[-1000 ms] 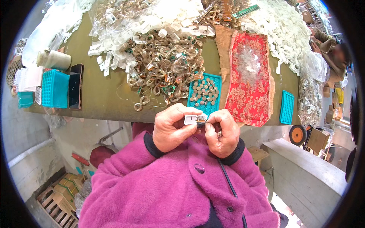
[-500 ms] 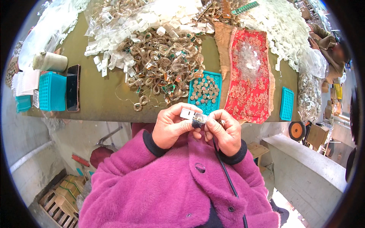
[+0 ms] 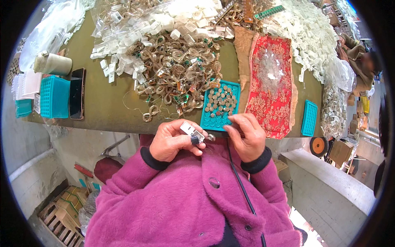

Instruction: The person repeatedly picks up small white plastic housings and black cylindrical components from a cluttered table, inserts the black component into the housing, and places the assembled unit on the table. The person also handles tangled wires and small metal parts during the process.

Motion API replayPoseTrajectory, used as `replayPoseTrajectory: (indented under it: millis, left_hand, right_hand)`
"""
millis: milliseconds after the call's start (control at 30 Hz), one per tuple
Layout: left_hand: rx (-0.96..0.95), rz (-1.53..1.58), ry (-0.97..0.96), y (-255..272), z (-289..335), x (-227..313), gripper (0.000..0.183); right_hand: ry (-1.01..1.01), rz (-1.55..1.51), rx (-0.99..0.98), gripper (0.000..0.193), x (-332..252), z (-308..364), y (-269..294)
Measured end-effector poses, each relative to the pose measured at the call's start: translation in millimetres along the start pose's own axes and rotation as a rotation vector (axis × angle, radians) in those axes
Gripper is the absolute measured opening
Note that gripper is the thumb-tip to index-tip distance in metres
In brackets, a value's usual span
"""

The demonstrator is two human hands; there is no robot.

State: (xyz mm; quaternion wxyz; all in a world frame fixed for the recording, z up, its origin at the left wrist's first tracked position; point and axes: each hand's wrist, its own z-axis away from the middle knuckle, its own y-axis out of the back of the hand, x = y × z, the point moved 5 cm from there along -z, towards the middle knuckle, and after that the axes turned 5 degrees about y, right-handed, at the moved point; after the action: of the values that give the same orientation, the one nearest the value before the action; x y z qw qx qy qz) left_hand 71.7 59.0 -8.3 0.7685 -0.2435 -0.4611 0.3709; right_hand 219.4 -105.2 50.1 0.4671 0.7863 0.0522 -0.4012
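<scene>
In front of my coat, my left hand [image 3: 170,142] is closed on a small white plastic casing [image 3: 188,128] with its lid folded out. Something dark covers the tip of the left thumb beside the casing. A small silvery piece [image 3: 211,137] shows just past the fingertips; whether it joins the casing I cannot tell. My right hand [image 3: 249,138] is at the near right corner of a teal tray [image 3: 215,123], thumb and forefinger apart, nothing visible between them. Round silver button cells [image 3: 222,101] sit in the tray, and several near pockets hold none.
Behind the tray lies a heap of coiled clear wires [image 3: 177,66], with white casings [image 3: 164,20] beyond. A red floral cloth [image 3: 269,90] lies right of the tray. Stacked teal trays [image 3: 55,96], a phone [image 3: 77,94] and a white jar [image 3: 53,64] stand left. Another teal tray [image 3: 309,118] lies right.
My hands have moved apart. The left drew back to the left with the casing; the right let go of it and moved right, up to the tray's near corner.
</scene>
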Motion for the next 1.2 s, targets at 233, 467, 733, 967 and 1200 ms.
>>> replayPoseTrajectory:
  millis: [233, 467, 733, 967, 1200]
  left_hand:
    - [0.131, -0.146, -0.043, -6.6, -1.2, 5.5, 0.027]
    - [0.064, -0.07, -0.088, -10.1, -13.3, 9.0, 0.022]
    - [0.076, -0.062, -0.071, -12.6, -13.6, -0.9, 0.028]
    - [0.034, -0.048, -0.082, -19.5, -7.6, -5.1, 0.038]
    - [-0.001, -0.173, -0.144, -25.3, -5.2, -6.7, 0.036]
  right_hand:
    - [0.162, 0.279, -0.007, 0.029, 1.4, -23.8, -16.9]
    - [0.152, 0.372, -0.09, 0.024, 1.7, -23.4, -22.5]
    - [0.179, 0.411, -0.154, 0.021, 1.4, -24.8, -22.0]
    - [0.343, -0.113, 0.06, 0.024, -32.0, -18.5, 8.0]
    - [0.461, -0.031, -0.019, 0.039, -48.9, -3.5, -2.3]
